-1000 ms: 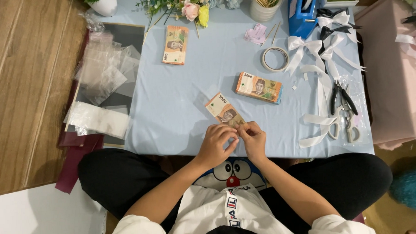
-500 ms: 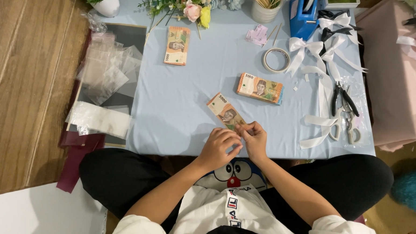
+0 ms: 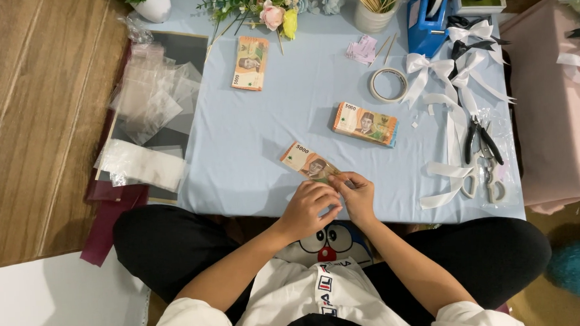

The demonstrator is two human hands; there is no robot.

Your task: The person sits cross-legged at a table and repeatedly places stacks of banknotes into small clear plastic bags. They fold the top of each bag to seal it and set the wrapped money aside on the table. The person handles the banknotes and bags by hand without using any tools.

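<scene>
Banknote (image 3: 311, 163) juts up-left from both hands' closed grip, left hand (image 3: 310, 208), right hand (image 3: 357, 196).

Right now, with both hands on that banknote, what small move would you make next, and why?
Probably keep folding the near end: both the left hand and the right hand pinch the banknote there, while its far end lies flat on the blue table.

Three banknote bundles (image 3: 249, 62), one tape ring (image 3: 389, 84), two hands (image 3: 331, 203), one plier (image 3: 481, 141).
</scene>
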